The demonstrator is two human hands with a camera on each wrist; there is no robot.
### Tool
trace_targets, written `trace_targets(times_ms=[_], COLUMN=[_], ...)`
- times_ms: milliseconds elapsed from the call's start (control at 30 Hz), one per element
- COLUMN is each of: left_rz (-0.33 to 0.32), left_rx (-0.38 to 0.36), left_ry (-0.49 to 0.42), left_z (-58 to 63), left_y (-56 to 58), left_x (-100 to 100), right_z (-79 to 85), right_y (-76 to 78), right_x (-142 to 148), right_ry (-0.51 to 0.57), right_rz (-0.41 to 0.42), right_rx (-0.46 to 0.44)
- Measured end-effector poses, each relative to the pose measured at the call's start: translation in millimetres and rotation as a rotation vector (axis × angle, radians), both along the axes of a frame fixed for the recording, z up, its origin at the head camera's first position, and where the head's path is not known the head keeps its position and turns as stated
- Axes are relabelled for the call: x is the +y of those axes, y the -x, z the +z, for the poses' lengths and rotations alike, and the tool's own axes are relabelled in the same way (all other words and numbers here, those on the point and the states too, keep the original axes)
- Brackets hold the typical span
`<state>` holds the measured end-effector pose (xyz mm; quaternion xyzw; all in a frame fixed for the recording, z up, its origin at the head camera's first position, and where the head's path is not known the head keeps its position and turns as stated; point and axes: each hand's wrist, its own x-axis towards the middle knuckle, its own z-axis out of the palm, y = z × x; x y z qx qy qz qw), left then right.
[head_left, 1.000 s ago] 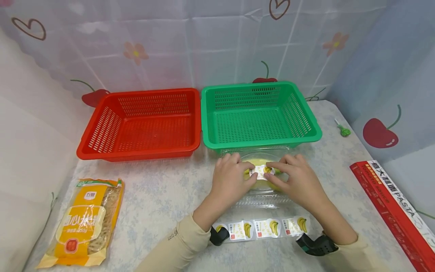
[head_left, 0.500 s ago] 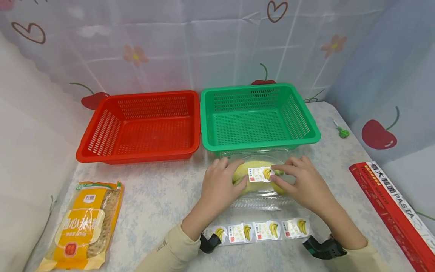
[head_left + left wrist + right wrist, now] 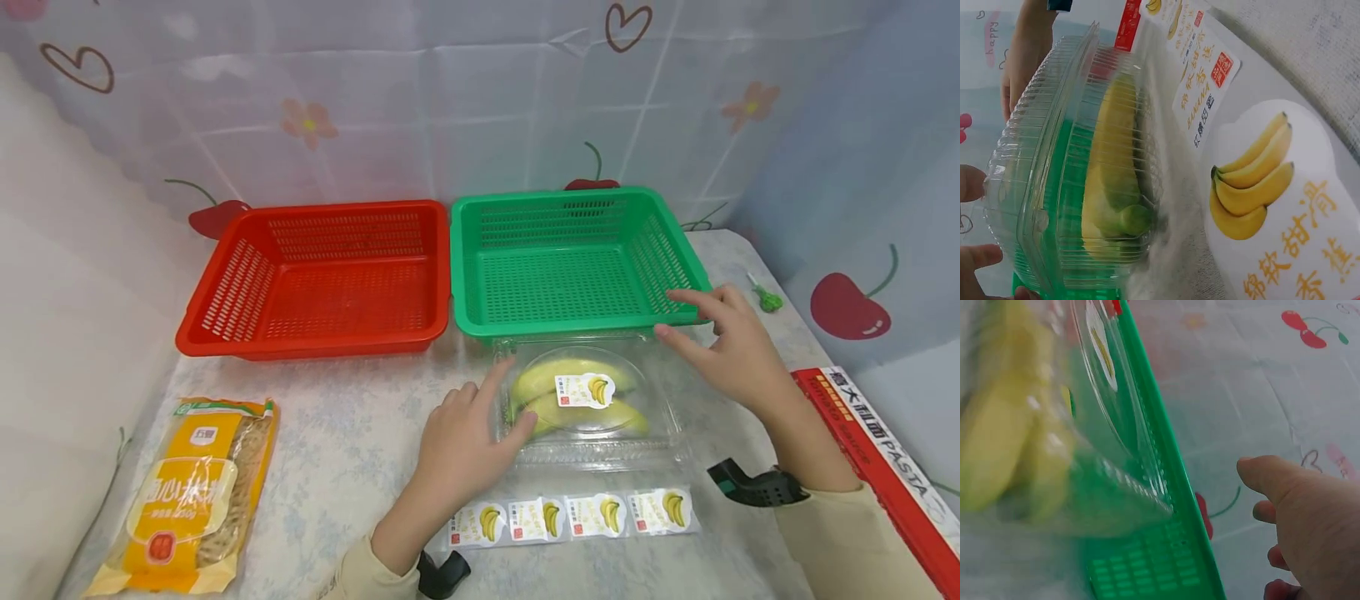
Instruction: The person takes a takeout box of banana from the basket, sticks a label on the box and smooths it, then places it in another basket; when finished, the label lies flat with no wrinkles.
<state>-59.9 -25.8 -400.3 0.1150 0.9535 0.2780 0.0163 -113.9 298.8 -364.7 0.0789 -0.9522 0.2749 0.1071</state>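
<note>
A clear plastic clamshell box (image 3: 663, 421) with bananas (image 3: 626, 418) inside lies on the table in front of the green basket. On its lid sits a white banana sticker (image 3: 585, 390). My left hand (image 3: 463, 446) rests at the box's left side, thumb and index finger spread along the lid edge. My right hand (image 3: 742, 354) hovers at the front right corner of the green basket, fingers apart and holding nothing. A strip of banana stickers (image 3: 558, 518) lies on the table nearer to me. The left wrist view shows the box's ridged wall (image 3: 1041, 125) from the side.
A red basket (image 3: 311, 343) and a green basket (image 3: 577, 323) stand side by side at the back. On the left lies a yellow pasta bag (image 3: 180, 500). A red pasta box (image 3: 873, 467) lies along the right edge, with a green lollipop (image 3: 768, 300) behind it.
The sticker has been let go and now lies on the lid. My right hand has moved off to the right and back; my left hand has slid to the box's left edge.
</note>
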Motion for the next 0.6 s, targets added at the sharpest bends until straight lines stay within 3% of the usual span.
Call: trace_targets(times_ms=[133, 267, 367, 600], left_rz=[-0.042, -0.091, -0.106, -0.084], left_rx=[-0.095, -0.247, -0.338, -0.465], left_ry=[-0.028, -0.123, -0.215, -0.394], left_z=[-4.6, -12.8, -18.8, -21.3], left_y=[-2.6, -5.7, -7.4, -7.4], left_x=[-3.7, -5.9, -6.7, -10.6], right_z=[-2.3, -10.7, -16.9, -26.7], right_y=[25.3, 45.0, 53.8, 64.5], right_x=[19.4, 32.5, 38.5, 46.6], right_ry=[0.007, 0.041, 0.073, 0.134], right_rz=[-0.047, -0.085, -0.098, -0.123], right_rx=[-0.115, -0.204, -0.245, -0.349])
